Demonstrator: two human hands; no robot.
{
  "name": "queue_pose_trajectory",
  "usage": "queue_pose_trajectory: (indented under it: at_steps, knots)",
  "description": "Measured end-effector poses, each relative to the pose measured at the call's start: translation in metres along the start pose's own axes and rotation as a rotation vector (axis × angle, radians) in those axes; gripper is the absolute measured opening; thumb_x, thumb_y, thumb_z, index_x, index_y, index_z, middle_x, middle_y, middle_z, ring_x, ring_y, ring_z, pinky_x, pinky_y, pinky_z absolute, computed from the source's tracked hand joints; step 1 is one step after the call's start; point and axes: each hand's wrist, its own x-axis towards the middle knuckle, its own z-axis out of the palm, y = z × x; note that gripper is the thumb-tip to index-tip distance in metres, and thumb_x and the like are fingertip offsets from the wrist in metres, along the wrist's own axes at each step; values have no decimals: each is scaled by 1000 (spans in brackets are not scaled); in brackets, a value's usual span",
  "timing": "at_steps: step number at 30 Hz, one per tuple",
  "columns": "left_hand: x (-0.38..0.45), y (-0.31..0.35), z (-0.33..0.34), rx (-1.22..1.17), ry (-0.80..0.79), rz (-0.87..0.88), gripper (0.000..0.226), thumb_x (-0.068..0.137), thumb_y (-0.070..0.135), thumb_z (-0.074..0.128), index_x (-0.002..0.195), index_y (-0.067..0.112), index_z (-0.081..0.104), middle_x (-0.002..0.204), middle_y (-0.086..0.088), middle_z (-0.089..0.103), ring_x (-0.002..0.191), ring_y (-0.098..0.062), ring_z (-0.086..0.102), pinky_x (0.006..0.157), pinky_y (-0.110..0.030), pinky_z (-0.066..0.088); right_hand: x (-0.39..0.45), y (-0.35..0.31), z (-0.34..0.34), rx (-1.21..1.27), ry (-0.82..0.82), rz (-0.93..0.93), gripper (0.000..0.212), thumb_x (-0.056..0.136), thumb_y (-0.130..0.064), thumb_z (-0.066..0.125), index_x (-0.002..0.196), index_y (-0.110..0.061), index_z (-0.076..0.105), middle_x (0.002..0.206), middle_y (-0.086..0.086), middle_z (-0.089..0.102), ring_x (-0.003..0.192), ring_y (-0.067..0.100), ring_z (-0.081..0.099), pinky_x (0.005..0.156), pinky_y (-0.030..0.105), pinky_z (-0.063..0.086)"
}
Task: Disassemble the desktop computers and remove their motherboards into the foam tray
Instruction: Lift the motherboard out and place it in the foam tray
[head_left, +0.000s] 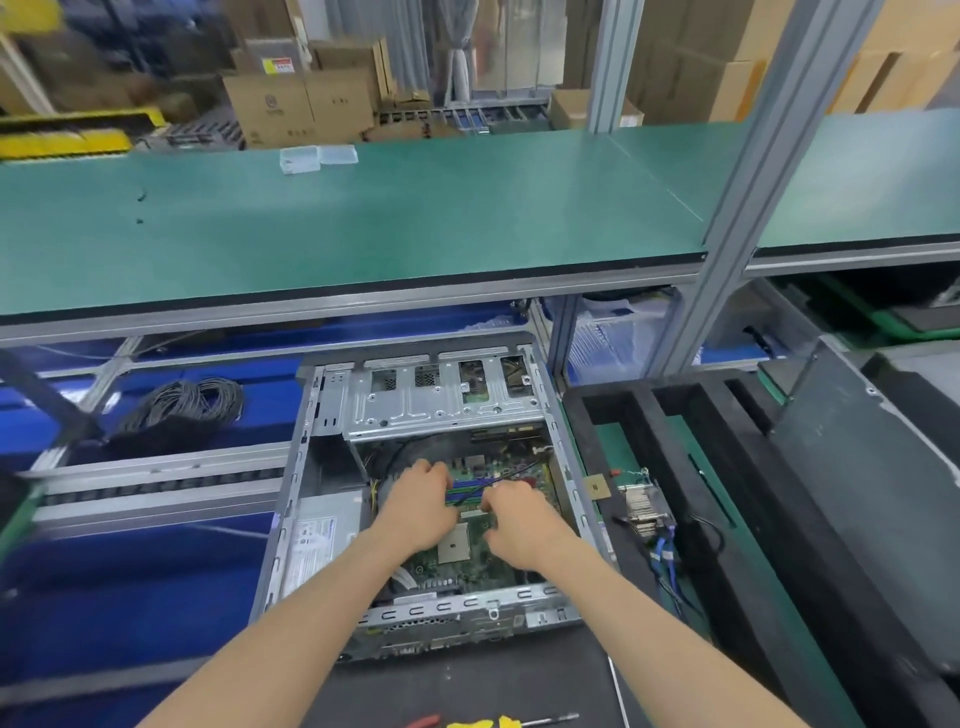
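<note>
An open desktop computer case (306, 467) lies flat in front of me, its green motherboard (467, 566) still inside with a bare CPU socket (453, 543). Both hands reach into the case over the blue memory slots (467, 491). My left hand (418, 506) has its fingers curled down at the left end of the slots. Curled the same way, my right hand (519, 519) sits at their right side. Whether either pinches a module is hidden by the fingers. The black foam tray (727, 519) lies right of the case.
A heatsink with blue cables (647, 512) and a small chip (595, 487) lie on the foam tray's left part. A dark side panel (857, 467) leans at the right. A cable coil (192, 402) sits at the left. Screwdrivers (498, 721) lie near me. A green shelf (363, 223) runs overhead.
</note>
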Motion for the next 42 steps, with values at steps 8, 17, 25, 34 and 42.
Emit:
queue_pose_trajectory:
  at_steps: [8, 17, 25, 34, 42]
  knots:
    - [17, 3, 11, 39, 53, -81, 24, 97, 31, 57, 110, 14, 64, 126, -11, 51, 111, -33, 58, 87, -42, 51, 28, 6, 4, -8, 57, 56, 40, 89, -12, 58, 129, -13, 54, 126, 9, 55, 113, 34, 57, 84, 42, 54]
    - [50, -4, 5, -414, 233, -555, 59, 91, 56, 50, 106, 1, 65, 119, -26, 61, 112, -40, 54, 95, -42, 47, 49, 6, 11, 47, 161, 69, 56, 89, -18, 62, 138, -9, 36, 136, 11, 46, 125, 30, 45, 83, 40, 49]
    - [65, 1, 11, -122, -98, -207, 16, 73, 34, 55, 79, 21, 47, 88, -4, 59, 103, -31, 59, 92, -42, 37, 61, 12, 17, -71, 101, 50, 67, 84, -19, 66, 143, -10, 34, 137, 13, 48, 130, 32, 41, 105, 49, 37]
    - [86, -4, 26, 38, -294, -164, 67, 62, 57, 84, 111, 20, 56, 109, -3, 63, 107, -26, 61, 88, -34, 47, 67, 17, 28, -125, 90, 78, 72, 91, -45, 63, 147, -13, 30, 145, 12, 45, 137, 32, 38, 112, 51, 28]
    - [94, -4, 28, -52, -358, -169, 66, 62, 49, 86, 113, 15, 61, 109, -5, 66, 100, -26, 61, 88, -35, 53, 67, 17, 28, -156, 100, 124, 64, 92, -41, 62, 143, -12, 36, 143, 12, 47, 136, 33, 38, 112, 52, 28]
